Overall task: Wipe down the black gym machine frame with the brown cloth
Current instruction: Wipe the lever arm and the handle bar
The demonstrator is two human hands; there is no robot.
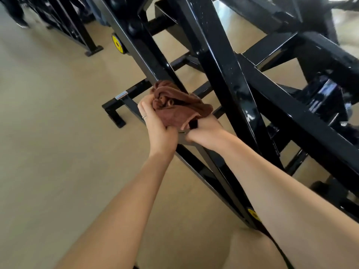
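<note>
At mid-frame, fingers of two hands, left hand (157,123) and right hand (204,131), curl round one bunched brown cloth (178,104) lying against one slanted bar of the black gym machine frame (223,74); two yellow discs (118,43) visible.

Both hands (161,125) bunch brown cloth (176,105) against black frame (223,74).

Brown cloth (175,105): bunched & crumpled, terry-like, lying against a slanted bar of the frame (219,61), approx mid-picture. One edge hangs down at its lower right. Frame: glossy black square tubing, several diagonal bars crossing, w/ low feet on a tan floor; dusty specks show on upper bars.
</note>
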